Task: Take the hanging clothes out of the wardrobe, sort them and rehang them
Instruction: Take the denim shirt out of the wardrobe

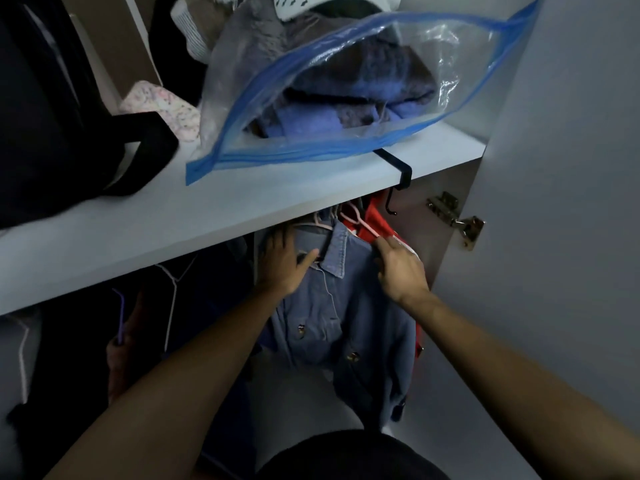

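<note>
Softly creased denim shirt [332, 313], hands-flanked.

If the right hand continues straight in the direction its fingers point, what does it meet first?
Probably the pink hanger with the red garment just beyond the right hand; the fingertips look already on it, though depth is unclear.

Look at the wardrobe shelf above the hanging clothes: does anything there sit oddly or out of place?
Yes. The clear zip bag of folded knitwear gapes open, and its blue-edged mouth juts past the front edge of the shelf on top of a black hook. Below, both hands work at the denim shirt.
</note>
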